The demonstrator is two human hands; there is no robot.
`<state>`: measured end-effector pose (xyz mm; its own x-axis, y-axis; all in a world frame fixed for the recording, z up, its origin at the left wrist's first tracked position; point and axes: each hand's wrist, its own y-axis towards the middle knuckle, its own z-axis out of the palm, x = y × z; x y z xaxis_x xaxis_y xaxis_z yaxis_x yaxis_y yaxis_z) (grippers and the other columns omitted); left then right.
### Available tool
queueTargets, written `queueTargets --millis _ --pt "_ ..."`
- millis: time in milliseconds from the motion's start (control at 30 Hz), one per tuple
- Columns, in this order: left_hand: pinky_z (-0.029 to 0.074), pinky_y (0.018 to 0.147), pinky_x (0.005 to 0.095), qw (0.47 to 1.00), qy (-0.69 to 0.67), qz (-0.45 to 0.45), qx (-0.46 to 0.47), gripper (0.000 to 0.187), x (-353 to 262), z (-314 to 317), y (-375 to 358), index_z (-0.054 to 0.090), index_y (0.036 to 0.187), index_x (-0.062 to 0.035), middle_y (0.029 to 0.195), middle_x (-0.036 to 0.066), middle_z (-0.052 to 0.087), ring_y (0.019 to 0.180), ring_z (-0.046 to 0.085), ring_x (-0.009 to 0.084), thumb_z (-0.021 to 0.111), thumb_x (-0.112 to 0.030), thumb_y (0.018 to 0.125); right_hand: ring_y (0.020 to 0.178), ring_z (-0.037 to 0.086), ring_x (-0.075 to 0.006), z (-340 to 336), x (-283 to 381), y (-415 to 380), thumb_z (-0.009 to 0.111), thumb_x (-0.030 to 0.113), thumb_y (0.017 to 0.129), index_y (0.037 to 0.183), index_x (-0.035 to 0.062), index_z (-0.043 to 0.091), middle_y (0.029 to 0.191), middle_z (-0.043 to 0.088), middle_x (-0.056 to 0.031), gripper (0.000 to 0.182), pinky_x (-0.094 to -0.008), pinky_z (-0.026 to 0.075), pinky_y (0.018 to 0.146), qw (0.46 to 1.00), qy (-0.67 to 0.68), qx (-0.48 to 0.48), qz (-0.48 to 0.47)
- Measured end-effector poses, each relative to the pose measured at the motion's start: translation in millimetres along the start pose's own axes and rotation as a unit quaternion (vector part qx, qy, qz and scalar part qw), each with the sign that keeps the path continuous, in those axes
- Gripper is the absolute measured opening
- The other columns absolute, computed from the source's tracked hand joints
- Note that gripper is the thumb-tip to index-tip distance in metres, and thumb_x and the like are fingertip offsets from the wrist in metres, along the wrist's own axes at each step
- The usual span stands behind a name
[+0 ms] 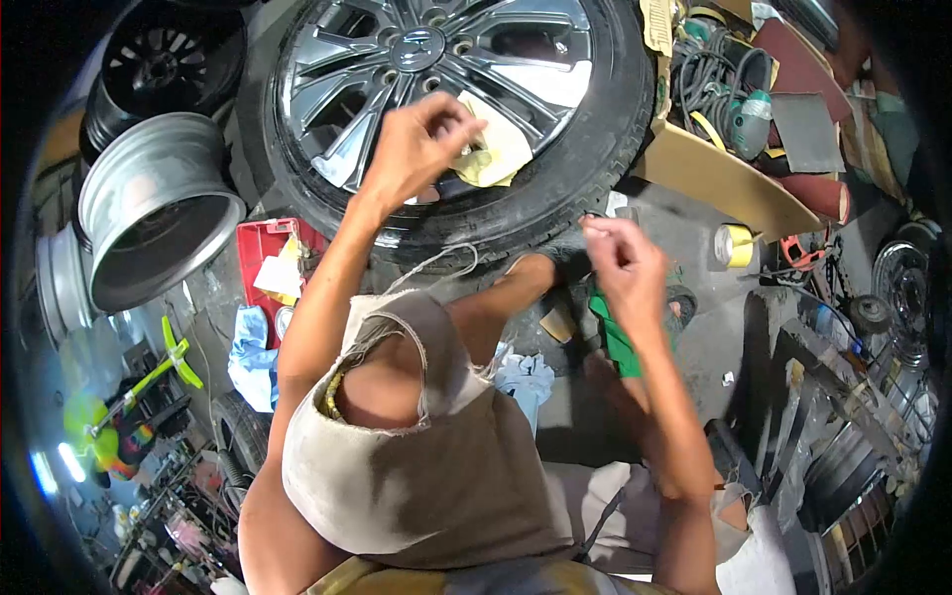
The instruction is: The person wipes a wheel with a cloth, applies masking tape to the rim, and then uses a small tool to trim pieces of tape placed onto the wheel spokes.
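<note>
Over the silver-and-black alloy wheel (pixel 416 48), my left hand (pixel 418 139) is closed, its fingers curled and slightly blurred. A creased yellow sheet (pixel 508 149) lies on the spokes, and the left fingertips overlap its left edge. My right hand (pixel 633 266) hovers off the front right of the tire (pixel 595 164), thumb and forefinger drawn together. What either hand pinches, if anything, I cannot tell. The wheel lies face up in its tire. A beige cloth cover (pixel 426 486) drapes my lap and knee, with a frayed cord near the tire.
Bare rims (pixel 164 203) stand at left beside a red crate (pixel 260 248). At right, a cardboard box (pixel 729 178) holds cables and a power tool. A roll of yellow tape (pixel 734 246) sits by it. Green cloth (pixel 617 332) is near my right leg; metal parts (pixel 843 397) clutter the right side.
</note>
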<state>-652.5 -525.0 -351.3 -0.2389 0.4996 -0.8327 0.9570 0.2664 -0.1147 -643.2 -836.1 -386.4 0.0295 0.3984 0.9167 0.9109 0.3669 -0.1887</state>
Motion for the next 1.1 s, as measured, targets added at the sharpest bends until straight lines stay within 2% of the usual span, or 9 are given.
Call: queueTargets --millis 133,200,467,633,767,800,867,1000,1100 --pt "0.041 0.059 0.0226 0.993 0.047 -0.037 0.099 0.025 -6.2 15.7 -7.1 0.071 0.085 -0.0019 0.072 -0.005 0.061 0.068 0.049 0.0020 0.085 -0.022 0.090 0.051 0.056 -0.0115 63.6 46.4 20.5 0.072 0.016 0.096 0.113 -0.0020 0.072 0.059 0.059 -0.0034 0.025 -0.0312 0.045 0.050 0.994 0.100 0.014 0.033" --pt "0.041 0.057 0.0229 0.992 0.048 -0.047 0.111 0.027 0.1 19.3 -3.5 0.070 0.083 -0.0018 0.069 -0.005 0.060 0.065 0.048 0.0024 0.085 -0.023 0.089 0.046 0.060 -0.0142 86.2 63.0 34.9 0.070 0.016 0.097 0.115 -0.0065 0.069 0.059 0.064 -0.0065 0.029 -0.0325 0.048 0.047 0.974 0.141 0.029 0.177" --pt "0.041 0.054 0.0264 0.995 0.042 -0.023 0.084 0.034 4.8 24.7 -4.0 0.068 0.077 -0.0013 0.063 -0.002 0.059 0.060 0.048 0.0055 0.089 -0.027 0.084 0.043 0.060 -0.0119 95.7 71.5 45.5 0.069 0.020 0.098 0.109 -0.0064 0.070 0.063 0.069 -0.0075 0.029 -0.0274 0.045 0.041 0.972 0.103 0.025 0.210" --pt "0.047 0.057 0.0354 0.993 0.098 0.009 0.060 0.038 2.1 29.3 -3.7 0.068 0.077 0.0000 0.063 0.009 0.062 0.058 0.056 0.0173 0.089 -0.032 0.082 0.055 0.069 -0.0303 122.3 53.4 32.8 0.067 0.011 0.096 0.091 -0.0035 0.064 0.064 0.067 -0.0163 0.016 -0.0419 0.052 0.053 0.990 -0.012 -0.102 0.092" --pt "0.052 0.063 0.0413 0.991 0.112 0.006 0.071 0.037 -6.0 28.0 -2.5 0.068 0.077 -0.0011 0.068 0.015 0.067 0.064 0.065 0.0313 0.090 -0.032 0.079 0.054 0.063 -0.0338 146.5 53.8 -0.6 0.070 0.006 0.092 0.086 0.0009 0.057 0.061 0.055 -0.0154 0.015 -0.0416 0.048 0.054 0.988 -0.015 -0.108 -0.109" --pt "0.053 0.066 0.0431 0.990 0.111 -0.012 0.084 0.038 -6.9 26.3 -1.1 0.069 0.077 -0.0010 0.071 0.017 0.068 0.069 0.068 0.0372 0.091 -0.032 0.076 0.052 0.062 -0.0237 145.9 54.8 -10.0 0.071 0.008 0.093 0.090 0.0016 0.061 0.060 0.058 -0.0102 0.012 -0.0389 0.048 0.054 0.993 -0.029 -0.082 -0.078" --pt "0.052 0.066 0.0437 0.991 0.109 0.003 0.080 0.037 -1.8 25.1 -2.4 0.069 0.078 -0.0007 0.070 0.017 0.067 0.067 0.066 0.0358 0.090 -0.032 0.078 0.053 0.056 -0.0105 120.8 47.7 -16.2 0.073 0.011 0.095 0.097 0.0017 0.065 0.060 0.057 -0.0041 0.012 -0.0339 0.045 0.052 0.996 0.052 -0.001 -0.067" --pt "0.051 0.065 0.0336 0.990 0.019 -0.016 0.137 0.035 9.2 16.0 -0.5 0.075 0.092 0.0001 0.070 0.012 0.067 0.067 0.062 0.0154 0.078 -0.034 0.094 0.059 0.050 -0.0083 70.4 28.2 13.7 0.069 0.016 0.098 0.098 0.0042 0.070 0.064 0.057 -0.0014 0.011 -0.0280 0.043 0.057 0.987 0.142 0.079 0.009" --pt "0.048 0.075 0.0276 0.973 -0.115 0.033 0.196 0.029 3.8 9.2 -16.8 0.075 0.106 -0.0015 0.092 0.005 0.071 0.085 0.059 0.0091 0.076 -0.029 0.097 0.061 0.051 -0.0105 49.7 49.8 41.0 0.070 0.018 0.097 0.099 0.0034 0.071 0.067 0.059 -0.0031 0.014 -0.0296 0.043 0.059 0.996 0.020 0.087 -0.020"
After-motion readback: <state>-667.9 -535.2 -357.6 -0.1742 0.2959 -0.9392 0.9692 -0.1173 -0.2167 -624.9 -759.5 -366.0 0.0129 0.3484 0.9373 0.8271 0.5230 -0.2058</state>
